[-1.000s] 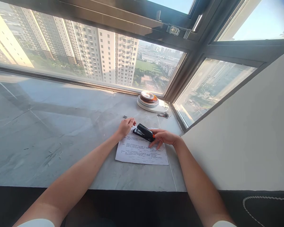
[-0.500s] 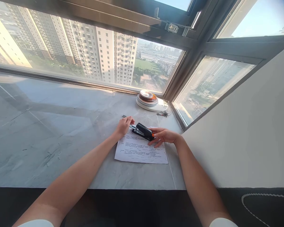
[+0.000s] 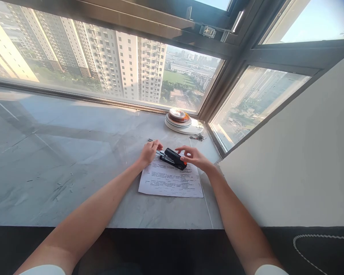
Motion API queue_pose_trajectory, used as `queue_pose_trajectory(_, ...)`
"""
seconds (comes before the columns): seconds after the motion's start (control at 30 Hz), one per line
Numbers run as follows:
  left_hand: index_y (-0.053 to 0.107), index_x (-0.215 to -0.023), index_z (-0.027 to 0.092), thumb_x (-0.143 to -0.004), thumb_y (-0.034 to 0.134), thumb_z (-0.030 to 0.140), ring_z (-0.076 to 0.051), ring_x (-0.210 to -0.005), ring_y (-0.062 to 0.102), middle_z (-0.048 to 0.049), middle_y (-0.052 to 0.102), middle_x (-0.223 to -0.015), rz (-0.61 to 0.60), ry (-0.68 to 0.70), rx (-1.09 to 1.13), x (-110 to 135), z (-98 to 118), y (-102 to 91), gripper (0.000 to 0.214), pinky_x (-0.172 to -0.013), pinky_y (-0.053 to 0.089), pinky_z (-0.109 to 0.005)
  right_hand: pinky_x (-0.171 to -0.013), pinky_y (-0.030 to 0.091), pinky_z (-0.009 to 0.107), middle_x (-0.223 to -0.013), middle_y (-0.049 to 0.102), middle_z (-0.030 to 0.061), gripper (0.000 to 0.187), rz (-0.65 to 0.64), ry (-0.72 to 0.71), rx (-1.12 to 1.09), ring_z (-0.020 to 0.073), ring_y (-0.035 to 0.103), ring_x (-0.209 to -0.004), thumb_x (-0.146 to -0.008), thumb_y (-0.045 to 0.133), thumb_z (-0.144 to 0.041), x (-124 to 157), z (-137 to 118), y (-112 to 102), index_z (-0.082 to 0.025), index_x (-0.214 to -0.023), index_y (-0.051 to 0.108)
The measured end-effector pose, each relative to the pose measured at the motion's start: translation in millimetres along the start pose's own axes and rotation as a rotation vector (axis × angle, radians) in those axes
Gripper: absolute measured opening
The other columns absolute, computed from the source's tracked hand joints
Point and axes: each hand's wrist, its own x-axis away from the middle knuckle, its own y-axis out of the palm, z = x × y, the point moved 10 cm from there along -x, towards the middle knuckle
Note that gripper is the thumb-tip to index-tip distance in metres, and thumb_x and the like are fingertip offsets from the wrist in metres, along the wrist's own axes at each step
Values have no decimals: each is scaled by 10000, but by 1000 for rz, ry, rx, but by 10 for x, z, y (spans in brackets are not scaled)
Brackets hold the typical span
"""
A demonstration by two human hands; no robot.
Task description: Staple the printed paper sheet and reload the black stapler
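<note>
Right-hand change: the right hand [image 3: 194, 156] was spread along the near side of the stapler [image 3: 174, 159] half a second ago; those fingers have since been lifted away.
Meaning: a shift of hold, rather than a firm clamp, is suggested.
Right-hand pose: the fingers are arched and parted at the far right, with the thumb by the orange end [image 3: 185, 163]; nothing is clasped.
Left-hand pose: the left hand [image 3: 149, 153] is kept at the stapler's left, fingers gathered beside a silver strip [image 3: 159, 152]; whether it is pinched cannot be told.
Stapler: laid over the far part of the printed paper [image 3: 170, 186], between both hands.
</note>
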Motion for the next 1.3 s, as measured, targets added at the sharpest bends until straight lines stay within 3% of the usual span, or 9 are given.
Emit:
queue_pose_trajectory(0.13, 715, -786, 198, -1032, 373, 553, -224, -809, 707, -81, 750, -817, 9, 10, -59, 30, 75, -27, 551, -832, 544, -358, -887, 531, 358, -1219, 626, 86, 428, 21, -154, 307, 238, 597, -1047, -816, 811, -478, -97, -105, 206, -219, -1152, 753)
queue_pose_trajectory(0.27, 708, -792, 190, -1033, 385, 541, -204, -779, 688, -72, 731, -796, 109, 72, -78, 115, 290, -138, 534, -789, 547, -331, -980, 494, 430, -1206, 662, 78, 244, 116, -255, 442, 258, 574, -1067, -851, 735, -326, -107, -157, 239, -220, -1068, 764)
queue_pose_trajectory(0.37, 703, -816, 179, -1035, 378, 552, -194, -768, 680, -70, 719, -803, 177, 101, -13, 171, 390, -184, 541, -783, 556, -328, -970, 497, 425, -1202, 712, 64, 275, 147, -265, 415, 260, 605, -1040, -822, 708, -249, -94, -165, 208, -231, -1090, 769)
queue_pose_trajectory(0.47, 700, -895, 172, -1030, 379, 569, -198, -812, 692, -85, 726, -882, 180, 62, 129, 157, 323, -158, 528, -796, 577, -339, -994, 496, 416, -1207, 736, 50, 369, 195, -230, 309, 266, 649, -1070, -784, 695, -202, -86, -126, 120, -238, -1145, 765)
queue_pose_trajectory(0.63, 667, -1026, 193, -1035, 382, 550, -211, -1060, 679, -109, 718, -1107, 267, 75, 207, 95, 207, -248, 457, -981, 553, -366, -995, 518, 409, -1200, 738, 65, 362, 336, -202, 177, 277, 689, -1088, -769, 674, -197, -50, -94, -61, -212, -1120, 764)
queue_pose_trajectory(0.73, 635, -1057, 185, -1026, 431, 553, -227, -1132, 677, -135, 699, -1200, 176, -28, 368, 45, 52, -125, 422, -1023, 545, -399, -994, 535, 408, -1237, 718, 76, 348, 461, -246, 215, 268, 690, -1096, -811, 644, -197, 19, -196, -140, -223, -1140, 752)
queue_pose_trajectory(0.83, 608, -1100, 170, -1026, 474, 550, -250, -1151, 692, -163, 691, -1249, 27, -154, 574, 33, -57, 99, 410, -1063, 532, -443, -1003, 548, 395, -1346, 656, 78, 458, 518, -335, 362, 252, 674, -1151, -842, 596, -149, 96, -363, -103, -259, -1273, 705)
queue_pose_trajectory(0.97, 612, -1164, 164, -1036, 459, 572, -289, -1215, 676, -180, 678, -1323, -65, -222, 762, 46, -68, 219, 454, -1115, 504, -474, -969, 575, 371, -1417, 608, 63, 571, 496, -406, 626, 248, 652, -1206, -881, 560, -97, 144, -470, 27, -326, -1398, 638)
queue_pose_trajectory(1.3, 680, -1077, 158, -1027, 436, 634, -281, -1151, 706, -153, 748, -1157, -168, -284, 729, 80, -32, 292, 537, -1049, 566, -434, -875, 587, 369, -1456, 598, 43, 682, 363, -437, 922, 269, 617, -1200, -863, 556, -31, 61, -410, 208, -375, -1449, 592)
